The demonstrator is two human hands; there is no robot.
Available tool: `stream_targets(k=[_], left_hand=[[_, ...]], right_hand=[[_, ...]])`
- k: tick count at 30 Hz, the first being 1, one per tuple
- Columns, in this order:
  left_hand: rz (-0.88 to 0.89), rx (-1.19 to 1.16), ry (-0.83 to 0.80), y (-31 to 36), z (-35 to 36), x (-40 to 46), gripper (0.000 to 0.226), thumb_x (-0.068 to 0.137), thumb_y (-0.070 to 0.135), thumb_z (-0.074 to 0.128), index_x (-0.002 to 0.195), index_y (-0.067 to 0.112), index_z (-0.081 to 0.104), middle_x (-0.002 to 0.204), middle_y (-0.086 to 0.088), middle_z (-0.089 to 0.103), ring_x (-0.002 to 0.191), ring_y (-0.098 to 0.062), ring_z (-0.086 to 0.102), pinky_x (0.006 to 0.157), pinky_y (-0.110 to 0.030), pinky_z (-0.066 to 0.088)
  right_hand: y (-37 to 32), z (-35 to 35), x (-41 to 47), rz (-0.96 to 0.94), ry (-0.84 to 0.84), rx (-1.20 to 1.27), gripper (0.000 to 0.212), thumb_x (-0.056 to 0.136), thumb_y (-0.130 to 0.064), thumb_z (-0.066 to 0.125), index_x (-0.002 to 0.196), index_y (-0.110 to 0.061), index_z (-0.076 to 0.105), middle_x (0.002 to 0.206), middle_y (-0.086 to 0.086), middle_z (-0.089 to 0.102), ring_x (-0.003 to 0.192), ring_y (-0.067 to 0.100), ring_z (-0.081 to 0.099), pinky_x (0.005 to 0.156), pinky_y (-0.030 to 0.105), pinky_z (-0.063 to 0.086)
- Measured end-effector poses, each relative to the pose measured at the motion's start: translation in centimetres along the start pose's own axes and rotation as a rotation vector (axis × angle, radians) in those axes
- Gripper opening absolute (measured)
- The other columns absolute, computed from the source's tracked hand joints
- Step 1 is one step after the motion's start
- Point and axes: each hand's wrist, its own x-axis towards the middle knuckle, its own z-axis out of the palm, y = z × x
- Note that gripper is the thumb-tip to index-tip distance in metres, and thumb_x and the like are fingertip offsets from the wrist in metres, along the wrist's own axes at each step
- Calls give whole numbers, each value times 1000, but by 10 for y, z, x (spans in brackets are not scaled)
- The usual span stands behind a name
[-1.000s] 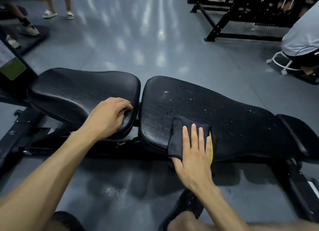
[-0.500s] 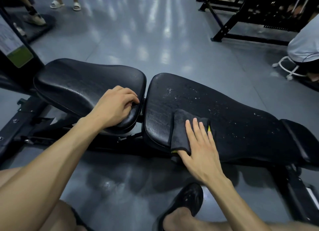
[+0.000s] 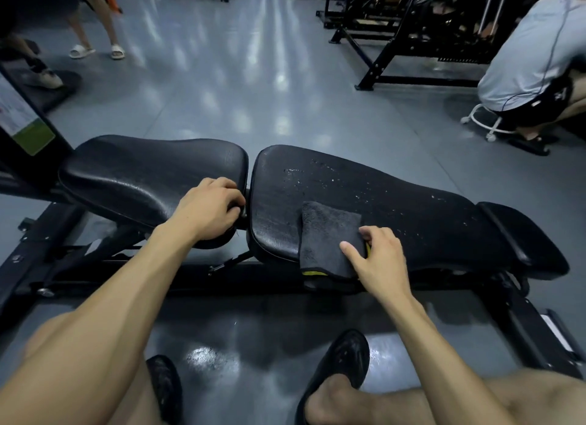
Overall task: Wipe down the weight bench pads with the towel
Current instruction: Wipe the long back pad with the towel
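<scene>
Dark towel (image 3: 326, 237) was pinched at its right edge by the right hand (image 3: 377, 259) on the speckled long pad (image 3: 396, 209), the left hand (image 3: 206, 209) gripping the seat pad (image 3: 142, 174); firm, overlapping strokes beyond the fingers (image 3: 350, 248) would likely be needed.

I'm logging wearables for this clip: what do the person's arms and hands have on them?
Nothing shows on either: both forearms are bare, no sleeves in view, and the left hand and right hand carry no gloves, watch, rings or bands.
</scene>
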Motion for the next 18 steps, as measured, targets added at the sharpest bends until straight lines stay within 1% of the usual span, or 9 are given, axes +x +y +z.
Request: stream_targets(k=[5, 7, 9, 11, 13, 15, 16, 17, 18], left_hand=[[3, -1, -37, 0, -5, 3, 28, 96, 33, 53, 119, 36, 68, 144, 7, 49, 132, -27, 40, 105, -48, 42], [13, -2, -56, 1, -9, 5, 27, 95, 34, 54, 117, 36, 68, 142, 7, 51, 130, -27, 43, 104, -48, 44], [23, -9, -79, 0, -12, 7, 26, 94, 35, 54, 116, 36, 68, 141, 6, 53, 128, -27, 47, 102, -48, 46], [41, 0, -118, -2, -16, 10, 25, 95, 36, 55, 116, 35, 68, 140, 5, 54, 127, -27, 49, 102, -48, 46], [63, 16, -155, -2, -20, 12, 25, 95, 36, 56, 118, 33, 68, 140, 4, 55, 126, -27, 51, 105, -46, 44], [73, 14, -164, -4, -23, 11, 26, 96, 36, 57, 119, 32, 69, 140, 3, 55, 126, -27, 51, 106, -44, 42], [79, 2, -157, -4, -23, 10, 26, 96, 35, 57, 119, 31, 69, 140, 3, 55, 126, -27, 51, 107, -43, 41], [89, -13, -141, -5, -23, 9, 26, 96, 35, 58, 119, 30, 70, 140, 2, 55, 128, -27, 50, 107, -43, 41], [98, -27, -131, -6, -21, 8, 26, 96, 34, 59, 119, 29, 70, 141, 1, 55, 130, -26, 49, 108, -42, 40]], right_hand=[[7, 5, 13, 52, 50, 194, 11, 85, -24, 79, 93, -21, 72, 83, -4, 65, 81, 17, 62, 83, 40, 53], [10, 0, 18, 25, 62, 185, 8, 84, -20, 78, 84, -25, 71, 74, -7, 65, 73, 12, 62, 78, 40, 54], [16, -7, 22, 17, 125, 160, 9, 85, -19, 76, 84, -26, 70, 76, -8, 65, 76, 16, 62, 78, 41, 53], [21, -10, 19, -28, 197, 7, 13, 86, -16, 73, 95, -25, 70, 90, -5, 62, 89, 25, 58, 83, 44, 50], [16, -5, 6, -172, 217, -114, 26, 87, -18, 70, 113, -21, 68, 110, 1, 58, 104, 29, 54, 90, 48, 49], [5, 7, -12, -357, 91, -122, 51, 91, -43, 65, 135, -19, 60, 136, 2, 54, 129, 29, 49, 109, 48, 42], [2, 13, -22, -415, -27, -165, 75, 88, -62, 60, 149, -21, 47, 154, 1, 42, 146, 29, 36, 120, 47, 30], [1, 20, -28, -448, -132, -259, 100, 82, -78, 56, 160, -23, 27, 167, -1, 22, 156, 27, 15, 127, 48, 16], [2, 26, -31, -466, -180, -368, 117, 74, -86, 56, 164, -26, 9, 171, -2, 4, 159, 26, 0, 128, 49, 7]])
